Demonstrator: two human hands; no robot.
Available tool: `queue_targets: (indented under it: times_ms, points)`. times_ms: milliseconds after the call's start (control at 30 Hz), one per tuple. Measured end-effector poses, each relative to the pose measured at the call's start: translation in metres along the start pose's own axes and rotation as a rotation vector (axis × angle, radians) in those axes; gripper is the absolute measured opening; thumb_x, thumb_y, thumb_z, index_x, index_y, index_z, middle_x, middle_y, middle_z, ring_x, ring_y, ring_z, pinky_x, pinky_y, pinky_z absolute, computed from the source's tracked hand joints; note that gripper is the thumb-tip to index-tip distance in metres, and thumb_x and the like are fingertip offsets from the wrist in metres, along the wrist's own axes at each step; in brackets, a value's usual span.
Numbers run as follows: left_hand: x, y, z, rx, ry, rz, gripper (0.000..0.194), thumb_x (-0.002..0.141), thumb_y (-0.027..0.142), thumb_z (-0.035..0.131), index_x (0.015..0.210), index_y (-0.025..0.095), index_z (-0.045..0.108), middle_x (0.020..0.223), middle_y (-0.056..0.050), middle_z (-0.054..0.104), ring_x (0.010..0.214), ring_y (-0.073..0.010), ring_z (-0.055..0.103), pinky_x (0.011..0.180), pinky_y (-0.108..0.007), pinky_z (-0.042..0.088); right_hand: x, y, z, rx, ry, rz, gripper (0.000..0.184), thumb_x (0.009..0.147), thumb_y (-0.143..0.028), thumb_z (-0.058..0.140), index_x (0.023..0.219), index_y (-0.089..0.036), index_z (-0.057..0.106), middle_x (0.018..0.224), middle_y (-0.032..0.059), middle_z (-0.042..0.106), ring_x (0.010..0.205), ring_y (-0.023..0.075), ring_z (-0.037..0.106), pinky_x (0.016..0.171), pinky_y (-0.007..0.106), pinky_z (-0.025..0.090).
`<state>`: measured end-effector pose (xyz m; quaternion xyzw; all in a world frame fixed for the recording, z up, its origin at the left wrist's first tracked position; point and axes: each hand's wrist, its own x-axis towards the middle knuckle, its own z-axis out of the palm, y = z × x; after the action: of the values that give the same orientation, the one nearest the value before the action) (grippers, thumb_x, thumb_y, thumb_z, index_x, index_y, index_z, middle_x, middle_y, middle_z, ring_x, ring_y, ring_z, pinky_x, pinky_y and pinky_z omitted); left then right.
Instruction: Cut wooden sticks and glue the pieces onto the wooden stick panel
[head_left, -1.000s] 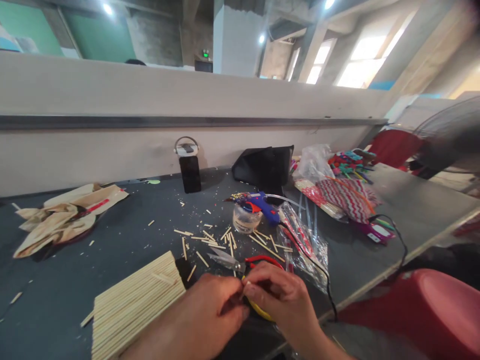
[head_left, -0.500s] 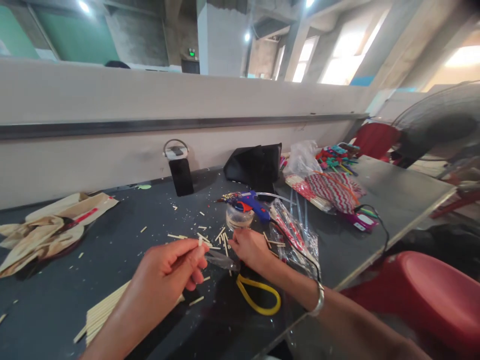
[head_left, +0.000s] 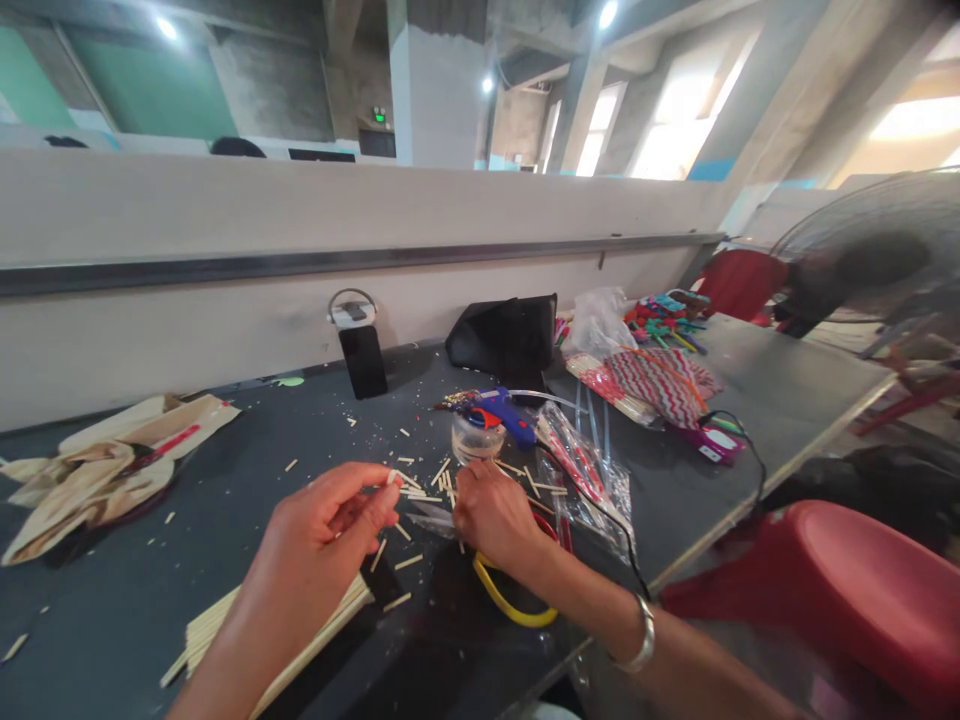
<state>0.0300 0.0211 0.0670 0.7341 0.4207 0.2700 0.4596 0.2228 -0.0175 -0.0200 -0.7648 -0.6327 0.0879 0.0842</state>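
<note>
My left hand (head_left: pixel 322 540) is closed in a pinch on a short wooden stick piece (head_left: pixel 393 478), held above the dark table. My right hand (head_left: pixel 495 510) reaches down over a scatter of cut stick pieces (head_left: pixel 431 490), its fingers bent together; what they hold, if anything, is hidden. Partly beneath that hand lies a pair of scissors (head_left: pixel 517 605) with yellow and red handles, blades pointing left. Under my left forearm rests a bundle of long wooden sticks (head_left: pixel 330 630). Just beyond my right hand, a blue glue gun (head_left: pixel 510 415) lies across a clear round container (head_left: pixel 476 442).
A dark phone (head_left: pixel 363 362) leans on a white-topped object near the wall. Crumpled brown paper (head_left: pixel 97 465) lies left. Plastic packaging (head_left: pixel 592 470), a black pouch (head_left: pixel 502 335) and a striped zigzag item (head_left: pixel 664 380) are to the right. A red stool (head_left: pixel 862 590) stands beside the table.
My right hand has shifted slightly and turned downward over the stick pieces, now covering more of the scissors. My left hand has moved a little left, still pinching its stick piece.
</note>
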Motion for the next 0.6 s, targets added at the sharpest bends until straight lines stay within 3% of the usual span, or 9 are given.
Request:
queue_targets:
  times_ms: [133, 200, 300, 367, 433, 533, 600]
  points:
    - [0.003, -0.006, -0.001, 0.173, 0.008, 0.067, 0.028, 0.082, 0.044, 0.056, 0.092, 0.023, 0.071, 0.083, -0.003, 0.073, 0.071, -0.0191, 0.065, 0.059, -0.024, 0.050, -0.025, -0.009, -0.019, 0.085, 0.082, -0.224, 0.015, 0.081, -0.013, 0.056, 0.092, -0.018, 0.064, 0.082, 0.0037, 0.069, 0.078, 0.0162, 0.063, 0.069, 0.024, 0.044]
    - [0.004, -0.009, 0.002, 0.239, -0.039, 0.080, 0.026, 0.083, 0.042, 0.055, 0.087, 0.023, 0.073, 0.077, -0.001, 0.073, 0.071, -0.0196, 0.065, 0.059, -0.024, 0.048, -0.032, -0.013, -0.030, 0.150, 0.111, -0.336, 0.016, 0.079, -0.011, 0.055, 0.087, -0.020, 0.064, 0.076, -0.0008, 0.067, 0.073, 0.0130, 0.062, 0.066, 0.020, 0.042]
    - [0.004, -0.014, 0.003, 0.246, -0.110, 0.059, 0.027, 0.084, 0.040, 0.052, 0.081, 0.022, 0.073, 0.065, 0.001, 0.070, 0.063, -0.0180, 0.063, 0.055, -0.023, 0.045, -0.029, -0.014, -0.040, 0.294, 0.221, -0.413, 0.015, 0.077, -0.006, 0.054, 0.082, -0.017, 0.064, 0.073, 0.0002, 0.065, 0.069, 0.0121, 0.059, 0.065, 0.020, 0.040]
    - [0.003, -0.017, 0.001, 0.219, -0.094, 0.033, 0.028, 0.084, 0.040, 0.052, 0.081, 0.022, 0.072, 0.065, 0.001, 0.069, 0.063, -0.0176, 0.063, 0.056, -0.023, 0.045, -0.026, -0.011, -0.040, 0.354, 0.254, -0.428, 0.015, 0.078, -0.005, 0.054, 0.082, -0.015, 0.065, 0.074, 0.0025, 0.066, 0.069, 0.0133, 0.060, 0.066, 0.022, 0.041]
    - [-0.001, -0.020, -0.006, 0.181, -0.046, -0.003, 0.028, 0.084, 0.040, 0.052, 0.085, 0.021, 0.071, 0.070, 0.000, 0.070, 0.067, -0.0175, 0.064, 0.058, -0.023, 0.046, -0.029, -0.008, -0.034, 0.363, 0.198, -0.467, 0.014, 0.080, -0.007, 0.055, 0.083, -0.016, 0.066, 0.077, 0.0032, 0.067, 0.072, 0.0143, 0.061, 0.067, 0.023, 0.042]
    - [-0.008, -0.022, -0.016, 0.136, -0.017, -0.055, 0.028, 0.085, 0.041, 0.051, 0.086, 0.020, 0.070, 0.070, 0.001, 0.068, 0.067, -0.0165, 0.063, 0.059, -0.022, 0.046, -0.044, -0.009, -0.019, 0.371, -0.009, -0.550, 0.006, 0.083, -0.018, 0.062, 0.082, -0.019, 0.068, 0.075, 0.0009, 0.068, 0.071, 0.0142, 0.062, 0.064, 0.022, 0.042]
    - [-0.013, -0.021, -0.021, 0.100, -0.007, -0.081, 0.027, 0.085, 0.040, 0.052, 0.082, 0.020, 0.069, 0.067, 0.001, 0.067, 0.065, -0.0161, 0.062, 0.059, -0.022, 0.046, -0.057, -0.015, -0.006, 0.368, -0.134, -0.617, 0.012, 0.082, -0.030, 0.068, 0.089, -0.020, 0.068, 0.079, 0.0006, 0.069, 0.075, 0.0151, 0.063, 0.064, 0.022, 0.043]
